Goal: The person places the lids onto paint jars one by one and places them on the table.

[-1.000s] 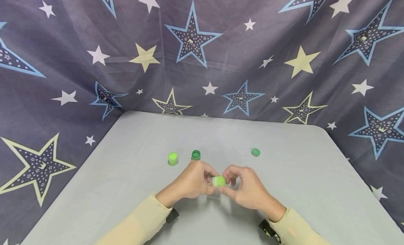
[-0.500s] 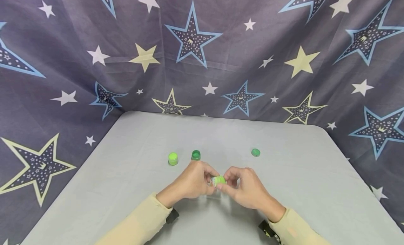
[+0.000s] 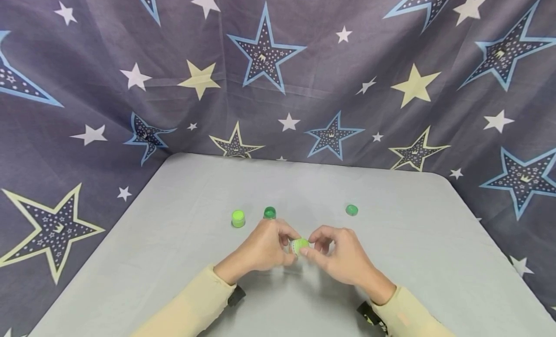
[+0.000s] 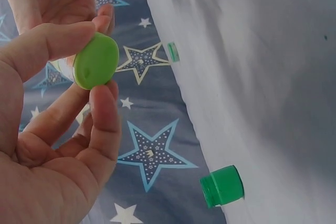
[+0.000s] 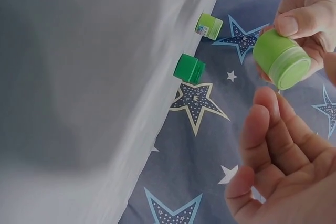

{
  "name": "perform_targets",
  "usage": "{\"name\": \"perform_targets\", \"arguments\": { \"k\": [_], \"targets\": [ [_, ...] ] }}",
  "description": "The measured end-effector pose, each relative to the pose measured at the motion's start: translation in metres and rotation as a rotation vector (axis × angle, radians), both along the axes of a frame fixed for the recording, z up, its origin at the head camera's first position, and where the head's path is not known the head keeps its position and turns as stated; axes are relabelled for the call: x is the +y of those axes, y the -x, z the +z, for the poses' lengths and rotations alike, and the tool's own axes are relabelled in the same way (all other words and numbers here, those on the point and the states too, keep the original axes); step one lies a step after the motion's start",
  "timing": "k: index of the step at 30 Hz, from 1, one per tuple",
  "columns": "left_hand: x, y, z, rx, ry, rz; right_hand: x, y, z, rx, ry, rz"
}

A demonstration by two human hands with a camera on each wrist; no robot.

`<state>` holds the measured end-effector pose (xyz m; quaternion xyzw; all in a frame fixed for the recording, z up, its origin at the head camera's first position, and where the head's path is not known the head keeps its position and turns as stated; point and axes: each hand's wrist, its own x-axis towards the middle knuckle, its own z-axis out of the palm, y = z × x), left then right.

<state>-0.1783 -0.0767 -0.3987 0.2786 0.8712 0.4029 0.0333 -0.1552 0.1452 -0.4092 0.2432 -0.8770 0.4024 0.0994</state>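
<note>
My left hand (image 3: 267, 247) grips a small light green screw-lid jar (image 3: 298, 246) by its body, thumb on one side and fingers on the other. It is held tilted above the table, lid end toward my right hand (image 3: 345, 254). My right thumb and index fingertips are right at the lid's edge in the head view, with the fingers curled beneath. In the left wrist view the smooth round base of the jar (image 4: 96, 61) faces me. The right wrist view shows the ridged lid end of the jar (image 5: 290, 67) close over the right fingertips (image 5: 265, 100).
Behind the left hand stand a closed light green jar (image 3: 238, 218) and a dark green jar (image 3: 270, 213) without its lid. A round green lid (image 3: 352, 210) lies farther right on the grey-white table (image 3: 208, 182). A star-patterned curtain (image 3: 173, 47) surrounds the back and sides.
The right thumb and index finger have closed in on the lid end from slightly apart. The held jar has shifted a little up and left. The things on the table stay put.
</note>
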Motion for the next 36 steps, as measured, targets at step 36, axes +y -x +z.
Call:
{"name": "perform_targets", "arguments": {
  "k": [36],
  "targets": [
    [-0.049,0.020,-0.003,0.061,0.147,0.218,0.015,0.003,0.008,0.013,-0.023,-0.099]
  ]
}}
